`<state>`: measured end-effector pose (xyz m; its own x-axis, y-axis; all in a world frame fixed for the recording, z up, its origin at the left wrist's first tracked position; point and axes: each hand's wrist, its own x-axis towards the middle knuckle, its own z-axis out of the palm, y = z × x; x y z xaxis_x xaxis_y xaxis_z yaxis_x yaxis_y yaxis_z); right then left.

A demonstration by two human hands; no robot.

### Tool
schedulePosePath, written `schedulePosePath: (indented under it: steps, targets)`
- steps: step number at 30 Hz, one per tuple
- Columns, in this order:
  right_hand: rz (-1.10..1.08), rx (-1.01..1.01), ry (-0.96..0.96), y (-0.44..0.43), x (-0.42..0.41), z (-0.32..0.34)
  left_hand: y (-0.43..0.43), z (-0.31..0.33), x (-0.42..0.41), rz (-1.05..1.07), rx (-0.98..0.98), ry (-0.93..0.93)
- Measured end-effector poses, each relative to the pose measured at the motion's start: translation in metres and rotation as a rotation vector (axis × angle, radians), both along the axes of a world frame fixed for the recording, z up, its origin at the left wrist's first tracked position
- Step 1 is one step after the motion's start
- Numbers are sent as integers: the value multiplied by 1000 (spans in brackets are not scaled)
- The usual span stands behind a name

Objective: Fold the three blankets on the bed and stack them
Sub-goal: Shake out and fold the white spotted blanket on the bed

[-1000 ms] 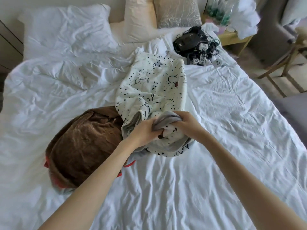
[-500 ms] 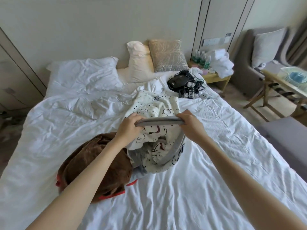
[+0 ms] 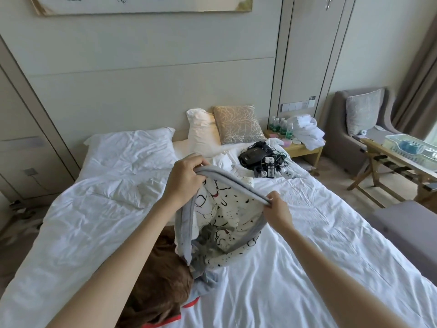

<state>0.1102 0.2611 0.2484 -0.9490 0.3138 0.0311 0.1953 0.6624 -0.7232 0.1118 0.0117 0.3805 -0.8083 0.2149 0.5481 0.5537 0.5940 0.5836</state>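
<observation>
Soft printed cloth blanket (image 3: pixel 233 210), plush brown blanket (image 3: pixel 160 287), wrinkled matt sheet (image 3: pixel 295 268)

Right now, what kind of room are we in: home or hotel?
Likely a hotel room: a double bed in all-white linen, a row of water bottles and piled white towels on the nightstand, and a folding luggage rack beside the armchair.
</observation>
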Motion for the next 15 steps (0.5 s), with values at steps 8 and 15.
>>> schedulePosePath:
  steps: [8,15]
  targets:
    - [-23,-560,156,-6,-4,42,-19,31,-2,204,233,57]
    - [158,-566,305,-22,2,153,-30,23,-2,309,611,-735]
